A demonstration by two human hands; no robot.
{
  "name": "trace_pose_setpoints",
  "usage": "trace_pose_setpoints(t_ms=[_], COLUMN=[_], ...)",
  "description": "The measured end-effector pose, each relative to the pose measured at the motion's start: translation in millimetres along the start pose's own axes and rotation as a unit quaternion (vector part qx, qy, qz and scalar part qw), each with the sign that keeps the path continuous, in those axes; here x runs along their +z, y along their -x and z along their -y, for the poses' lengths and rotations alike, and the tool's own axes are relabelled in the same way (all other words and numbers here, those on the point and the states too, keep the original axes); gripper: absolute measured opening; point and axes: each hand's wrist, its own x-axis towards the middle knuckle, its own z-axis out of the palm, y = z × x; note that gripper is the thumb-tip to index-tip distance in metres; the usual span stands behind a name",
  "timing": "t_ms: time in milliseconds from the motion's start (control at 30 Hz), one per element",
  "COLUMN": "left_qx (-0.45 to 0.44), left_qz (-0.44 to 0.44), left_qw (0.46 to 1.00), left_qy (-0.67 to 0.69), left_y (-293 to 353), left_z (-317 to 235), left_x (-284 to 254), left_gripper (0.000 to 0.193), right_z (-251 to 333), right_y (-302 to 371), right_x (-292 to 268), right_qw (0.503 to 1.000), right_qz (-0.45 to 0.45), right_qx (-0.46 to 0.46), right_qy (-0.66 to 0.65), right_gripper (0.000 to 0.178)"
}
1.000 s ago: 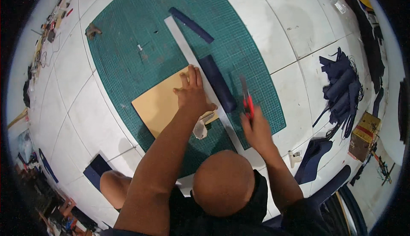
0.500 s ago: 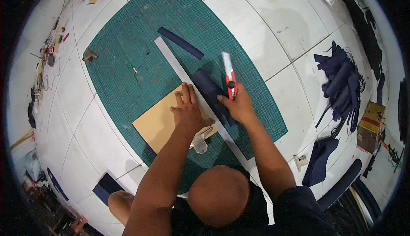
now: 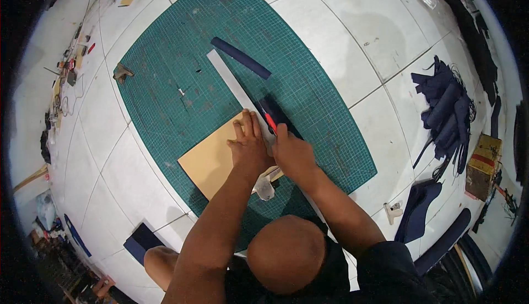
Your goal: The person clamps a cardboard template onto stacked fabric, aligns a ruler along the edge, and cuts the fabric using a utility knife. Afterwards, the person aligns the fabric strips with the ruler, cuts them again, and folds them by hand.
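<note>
My left hand [image 3: 249, 147] presses flat, fingers out, on a tan board [image 3: 208, 152] and beside a long pale metal ruler [image 3: 227, 77]. In my right hand [image 3: 295, 154] is a red utility knife [image 3: 270, 121], held at the ruler's right edge; its blade tip is too small to make out. Dark navy fabric [image 3: 282, 115] lies along that edge, partly under my right hand. A metal clip [image 3: 265, 189] sits at the board's near edge, partly hidden by my left wrist. Farther off, a narrow navy strip [image 3: 241, 58] rests on the green cutting mat [image 3: 165, 56].
A heap of navy scraps [image 3: 443, 106] lies on the tiled floor at right. Nearer are another clip [image 3: 393, 212], folded navy fabric [image 3: 417, 210] and a worn box [image 3: 483, 166]. A small brown object [image 3: 122, 72] sits on the mat's left edge. Tools [image 3: 71, 76] line the far left.
My right hand has moved left and brought the knife down from above the fabric to the ruler's edge. My left hand stays on the board. The whole view has shifted slightly.
</note>
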Motion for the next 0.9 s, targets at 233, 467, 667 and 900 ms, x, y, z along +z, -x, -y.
trace_pose_setpoints(t_ms=[233,467,667,900], left_qx=[-0.004,0.0,0.018,-0.002], left_qz=[0.018,0.008,-0.032,-0.028], left_qw=[1.0,1.0,0.999,1.0], left_qy=[-0.009,0.002,0.026,0.013], left_y=[-1.6,1.5,1.4,6.8], left_z=[2.0,0.6,-1.5,7.0], left_x=[-0.2,-4.1,0.7,1.7], left_gripper=[0.137,0.14,0.143,0.141], right_z=[2.2,-4.6,-60.2,-30.5], right_y=[-7.4,12.4,144.0,127.8], right_x=[-3.3,-16.4,-38.7,-68.5], right_qw=[0.998,0.989,0.941,0.982], right_qz=[0.022,0.142,0.293,0.161], right_qx=[-0.047,0.027,0.156,0.104], right_qy=[0.047,0.038,0.063,-0.004], right_gripper=[0.029,0.028,0.028,0.027])
